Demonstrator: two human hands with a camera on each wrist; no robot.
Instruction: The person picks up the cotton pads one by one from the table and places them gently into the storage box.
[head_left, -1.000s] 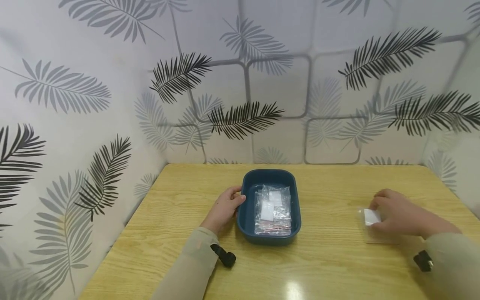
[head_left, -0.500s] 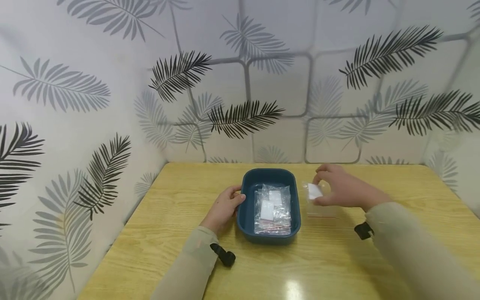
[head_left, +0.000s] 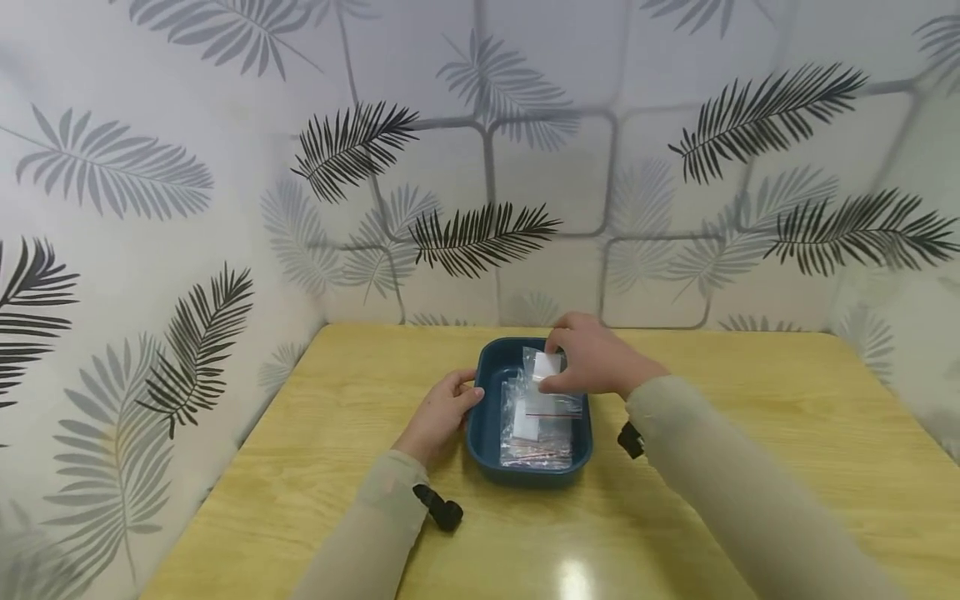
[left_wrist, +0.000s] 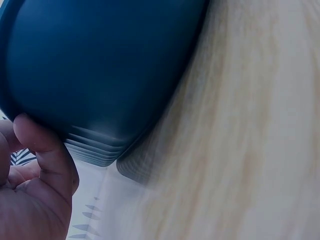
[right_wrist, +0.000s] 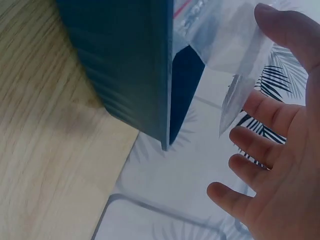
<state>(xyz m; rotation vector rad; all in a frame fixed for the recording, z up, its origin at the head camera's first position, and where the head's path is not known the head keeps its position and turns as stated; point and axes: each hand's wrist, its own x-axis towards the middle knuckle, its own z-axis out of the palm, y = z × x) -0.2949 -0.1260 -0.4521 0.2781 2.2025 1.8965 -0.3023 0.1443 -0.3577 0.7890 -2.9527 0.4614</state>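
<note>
A dark blue plastic bin (head_left: 525,478) stands on the wooden table, holding several clear zip bags (head_left: 534,457) with white inserts and red seal lines. My left hand (head_left: 438,415) grips the bin's left rim. In the left wrist view, the thumb and fingers of that hand (left_wrist: 40,185) are at the rim of the bin (left_wrist: 100,65). Over the bin's far right part, my right hand (head_left: 598,360) pinches another clear zip bag (head_left: 546,367) with a white insert. The right wrist view shows this bag (right_wrist: 232,55) between thumb and forefinger, the other fingers spread, above the bin's rim.
The yellow wooden table (head_left: 727,433) extends to both sides of the bin. Behind it rises a wall (head_left: 420,292) with a leaf pattern. Black straps (head_left: 442,508) sit on both sleeves' cuffs.
My right hand has carried the zip bag leftward from the table's right side to over the bin. The left hand stays at the bin's rim.
</note>
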